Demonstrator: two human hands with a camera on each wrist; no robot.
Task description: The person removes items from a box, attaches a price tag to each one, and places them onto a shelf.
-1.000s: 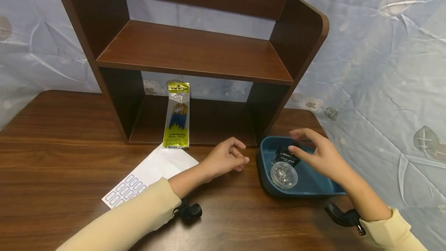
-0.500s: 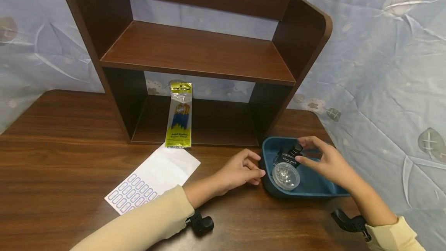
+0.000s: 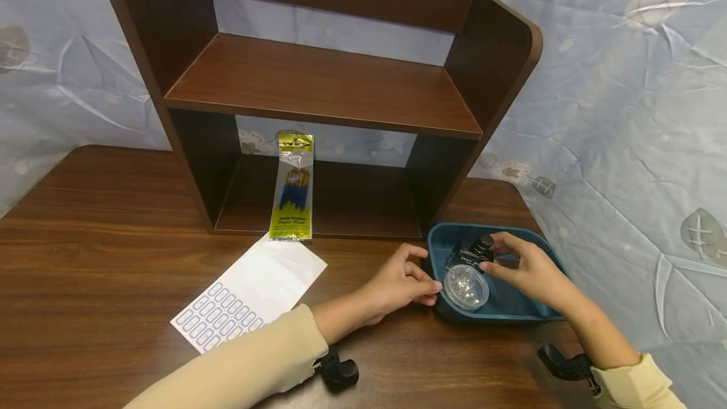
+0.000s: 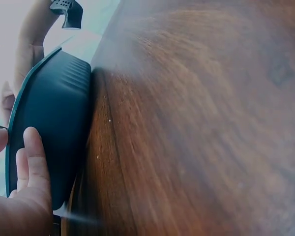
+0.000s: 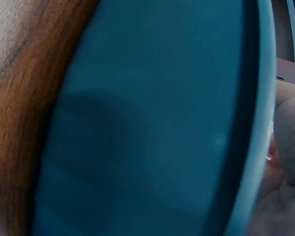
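In the head view a blue plastic bin (image 3: 511,317) stands on the table's right side. Inside it lie a black perfume bottle (image 3: 474,256) with a round cap and a clear round tub (image 3: 466,287) of small shiny pieces. My right hand (image 3: 531,270) pinches the bottle at its right side, between thumb and fingers. At the bin's left end, my left hand (image 3: 400,286) grips the rim. The left wrist view shows its fingers (image 4: 35,160) along the outer wall and its thumb at the rim. In the right wrist view the bin's wall hides most of the right hand.
A dark brown two-tier shelf (image 3: 329,84) stands behind. A yellow-and-clear packet of artist brushes (image 3: 292,188) leans in its lower compartment. White label sheets (image 3: 255,283) lie on the wooden table (image 3: 102,257) in front. Patterned blue cloth (image 3: 613,144) hangs around.
My left hand has moved right, up to the bin's rim. My right hand has come down and taken hold of the perfume bottle, which has tilted to the right.
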